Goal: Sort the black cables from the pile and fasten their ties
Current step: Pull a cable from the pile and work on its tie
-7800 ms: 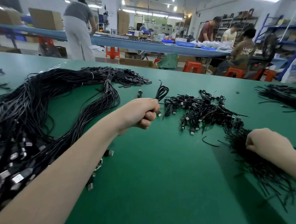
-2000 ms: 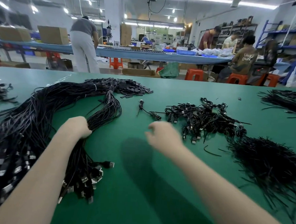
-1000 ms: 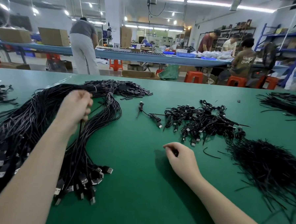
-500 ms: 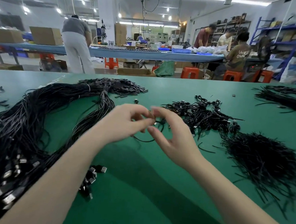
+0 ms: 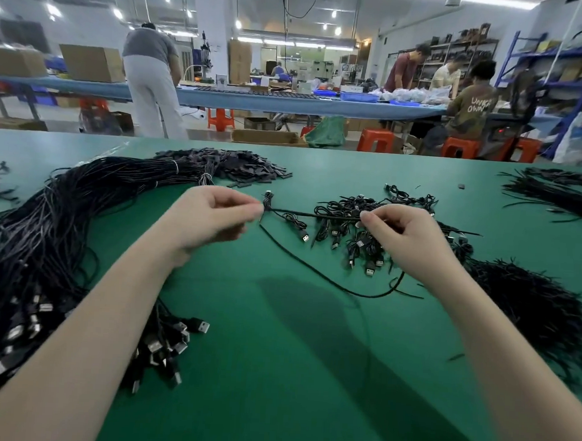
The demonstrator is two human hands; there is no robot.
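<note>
Black cable (image 5: 317, 215) — taut, left–right

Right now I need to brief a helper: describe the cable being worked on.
On the green table, between the left hand and right hand, runs one thin black cable. Unlike the piled cables, it is stretched straight, pinched at both ends.
</note>
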